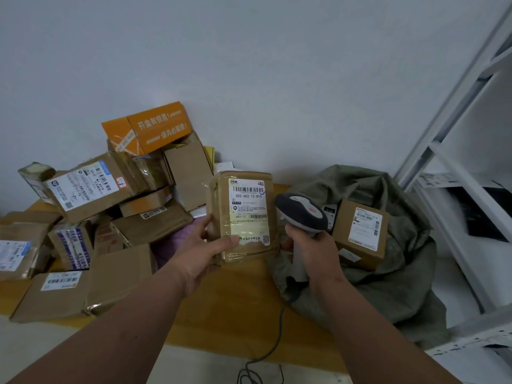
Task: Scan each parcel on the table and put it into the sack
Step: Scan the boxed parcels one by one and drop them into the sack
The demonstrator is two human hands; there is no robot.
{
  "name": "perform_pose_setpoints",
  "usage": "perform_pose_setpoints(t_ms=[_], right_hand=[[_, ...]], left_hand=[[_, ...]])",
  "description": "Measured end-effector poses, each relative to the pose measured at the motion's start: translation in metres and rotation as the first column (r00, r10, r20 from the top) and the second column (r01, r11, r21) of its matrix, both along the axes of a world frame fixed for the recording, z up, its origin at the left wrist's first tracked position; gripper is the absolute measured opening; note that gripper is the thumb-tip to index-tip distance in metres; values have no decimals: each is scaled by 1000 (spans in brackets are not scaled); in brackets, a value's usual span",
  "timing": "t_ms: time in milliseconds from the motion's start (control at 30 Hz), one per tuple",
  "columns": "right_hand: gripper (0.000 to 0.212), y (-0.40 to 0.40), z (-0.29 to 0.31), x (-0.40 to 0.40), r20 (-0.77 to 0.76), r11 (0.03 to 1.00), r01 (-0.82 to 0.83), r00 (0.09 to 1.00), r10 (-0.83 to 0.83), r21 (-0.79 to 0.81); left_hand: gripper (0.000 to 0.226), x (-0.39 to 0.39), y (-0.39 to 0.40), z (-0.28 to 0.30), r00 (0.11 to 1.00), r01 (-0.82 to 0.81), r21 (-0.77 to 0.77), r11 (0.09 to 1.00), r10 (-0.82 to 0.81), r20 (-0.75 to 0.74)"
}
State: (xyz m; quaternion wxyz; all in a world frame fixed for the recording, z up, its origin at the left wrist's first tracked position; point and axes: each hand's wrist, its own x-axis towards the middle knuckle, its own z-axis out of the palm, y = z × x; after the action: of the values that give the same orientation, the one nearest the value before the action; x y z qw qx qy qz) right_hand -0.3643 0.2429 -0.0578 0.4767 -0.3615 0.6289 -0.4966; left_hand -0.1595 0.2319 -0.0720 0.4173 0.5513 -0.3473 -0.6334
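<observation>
On the tabletop (230, 300), left of the parcel we hold, lies a heap of cardboard boxes (110, 217), stacked loosely against the wall, with an orange box (155, 128) tilted on top of it. Several of them show white labels with barcodes.

Right of that heap, our left hand (205, 245) reaches forward with the arm stretched out from the lower left. It grasps the held parcel (243, 217) by its lower left corner, thumb laid across the front near the bottom of the label, fingers behind the left edge. The parcel is raised above the tabletop, upright, its label facing us; it is a brown packet wrapped in clear tape.

Just right of the parcel, our right hand (315, 250) is wrapped around the pale handle of a barcode scanner (300, 214), the forearm coming in from the lower right. The scanner's dark head stands beside the parcel's right edge, close to it; we cannot tell whether they touch. Its cable (271, 347) hangs down below the tabletop's front edge.

Further right of the parcel, a grey-green sack (388, 273) slumps open, with a boxed parcel (360, 234) lying in its mouth, label up. Right of the sack stands a white metal shelf rack (457, 162).
</observation>
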Motion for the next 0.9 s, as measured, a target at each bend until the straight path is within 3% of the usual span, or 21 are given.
perform_pose_setpoints(t_ms=[100,333,900], right_hand=[[18,0,3,-4,-1,1000,8,1000,-8,-11],[20,2,14,-9,79,985,-168,982,170,-30],[16,7,20,-44,121,978,-207,971,204,7]], left_hand=[[97,-3,-3,2,999,-11,-52,999,13,38],[98,-14,-6,0,997,-21,-136,991,30,68],[100,-43,4,1,993,-56,-179,982,73,95]])
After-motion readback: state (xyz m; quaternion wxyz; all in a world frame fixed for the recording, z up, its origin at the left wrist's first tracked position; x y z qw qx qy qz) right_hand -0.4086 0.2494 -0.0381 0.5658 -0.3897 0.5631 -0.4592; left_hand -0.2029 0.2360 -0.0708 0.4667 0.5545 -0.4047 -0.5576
